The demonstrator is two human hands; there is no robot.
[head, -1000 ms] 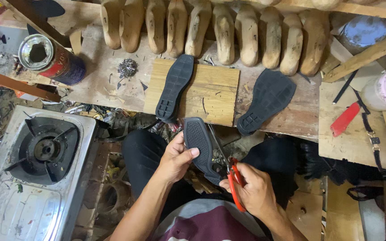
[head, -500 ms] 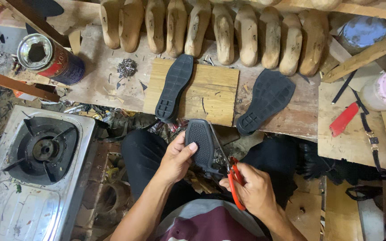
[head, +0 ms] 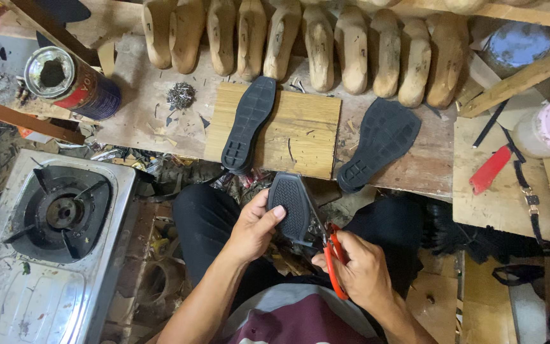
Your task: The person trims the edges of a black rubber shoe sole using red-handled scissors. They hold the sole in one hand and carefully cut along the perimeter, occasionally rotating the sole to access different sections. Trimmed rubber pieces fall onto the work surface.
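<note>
Black rubber shoe sole (head: 289, 205), treaded side up, sits over the person's lap, just below the front edge of the wooden workbench (head: 160, 127). Left hand (head: 254, 226) pinches it along its left edge, thumb laid across the tread and fingers curled underneath. Right hand (head: 358, 271) is closed around the red handles of a pair of scissors (head: 329, 251), whose blades meet the sole's right edge near its lower end; how far the blades are spread is too small to tell.

Judging by its thin profile and moulded tread, the sole is probably light, flexible and fairly grippy, so it would flop or twist if held only at one end. A hold close to the cut line, as the left hand has now, looks best for keeping the edge steady against the blades.

Two more black soles (head: 247, 124) (head: 380, 143) lie on the bench, one on a pale wooden board (head: 303, 130). Behind them stands a row of wooden shoe lasts (head: 319, 44). A gas burner (head: 58, 213) sits to the left
</note>
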